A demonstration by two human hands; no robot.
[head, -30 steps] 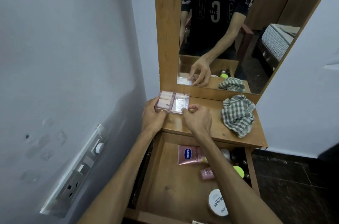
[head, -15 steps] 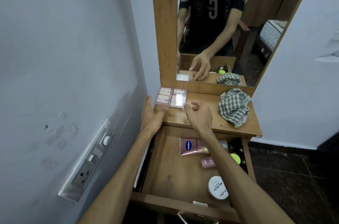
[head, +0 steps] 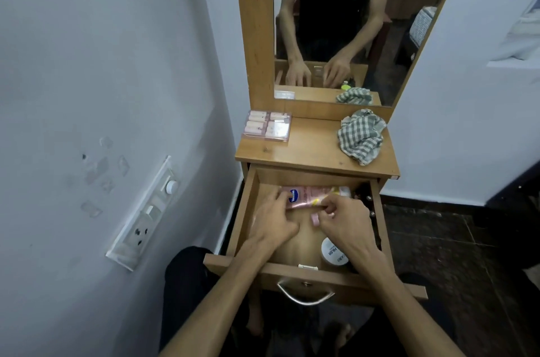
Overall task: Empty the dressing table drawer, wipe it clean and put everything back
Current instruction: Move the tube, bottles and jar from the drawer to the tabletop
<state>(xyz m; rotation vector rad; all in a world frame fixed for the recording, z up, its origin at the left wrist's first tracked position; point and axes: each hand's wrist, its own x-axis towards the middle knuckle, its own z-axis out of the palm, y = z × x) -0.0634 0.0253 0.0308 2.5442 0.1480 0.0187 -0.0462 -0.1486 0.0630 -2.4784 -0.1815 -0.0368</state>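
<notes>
Both hands are down inside the open drawer [head: 245, 216]. The left hand [head: 273, 221] lies over the near end of a pink lotion tube [head: 306, 196], its fingers curled onto the tube by the blue label; whether they truly grip it or only rest there is hard to tell. The right hand [head: 342, 221] has its fingers bent, the thumb and forefinger pinching at the tube's lower edge, with a small pink item [head: 315, 219] just under the fingertips. The tube lies crosswise toward the back of the drawer. Near the drawer's front right corner sits a round white-lidded jar [head: 334, 253], partly hidden by the right wrist. Dark small things lie along the drawer's right side, too dim to name. A metal handle [head: 305, 296] hangs on the drawer front. Above, on the wooden surface [head: 309, 149], a clear case of pink bottles [head: 267, 126] sits at the back left corner, and a crumpled checked cloth [head: 362, 136] lies at the right, well apart from the case. Behind them stands a mirror [head: 336, 20] that reflects the person's arms. A switch panel [head: 146, 216] is on the left wall.
</notes>
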